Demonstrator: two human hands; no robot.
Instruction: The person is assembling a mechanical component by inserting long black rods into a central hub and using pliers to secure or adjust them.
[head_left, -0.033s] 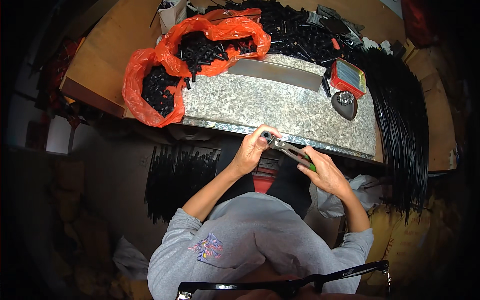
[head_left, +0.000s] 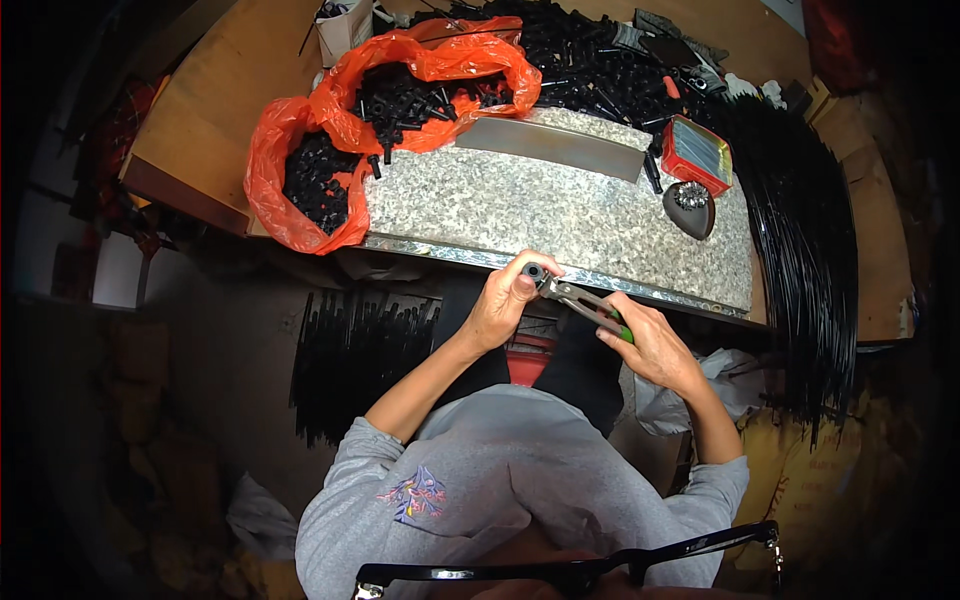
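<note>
My left hand (head_left: 502, 303) is closed round a small black tubular part (head_left: 534, 271), its open round end facing up, just off the front edge of the granite slab. A pair of pliers (head_left: 585, 303) with green on its handles is gripped in my right hand (head_left: 645, 343). The jaws meet the black part beside my left thumb and fingertips; exactly what they bite on is too small to tell.
The granite slab (head_left: 450, 205) carries a metal bar (head_left: 555, 148), a dark dish (head_left: 690, 213) of small shiny pieces and a red tin (head_left: 697, 155). Orange bags (head_left: 262, 190) of black parts stand left. Long black rods (head_left: 800, 240) hang over the right side.
</note>
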